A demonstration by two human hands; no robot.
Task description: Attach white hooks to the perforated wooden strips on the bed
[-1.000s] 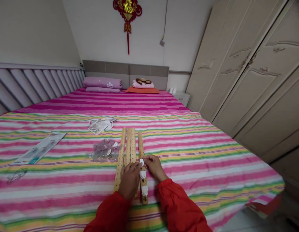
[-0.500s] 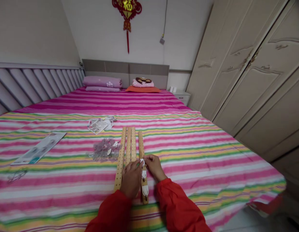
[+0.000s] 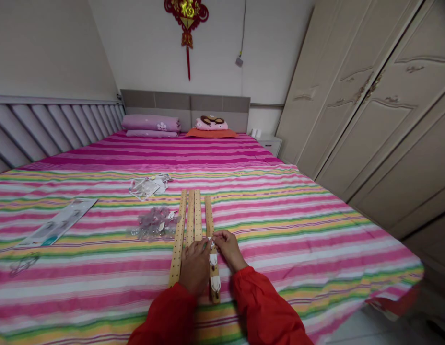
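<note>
Several long wooden strips with rows of holes (image 3: 190,218) lie side by side on the striped bedspread (image 3: 298,225). The rightmost strip (image 3: 209,215) carries two white hooks (image 3: 214,283) near its close end. My left hand (image 3: 194,266) and my right hand (image 3: 227,247) meet over that strip, both pinching a small white hook (image 3: 210,242) against it. Both sleeves are red.
A heap of clear plastic hooks (image 3: 155,223) lies left of the strips. Torn packaging (image 3: 147,186) lies further back, a card package (image 3: 57,223) at the left. Pillows (image 3: 150,124) sit at the headboard, a wardrobe (image 3: 369,105) stands on the right, and the bed edge is at the lower right.
Both hands stay pinched on the small white hook at the same spot on the rightmost strip. The view has shifted slightly; nothing else moved.
</note>
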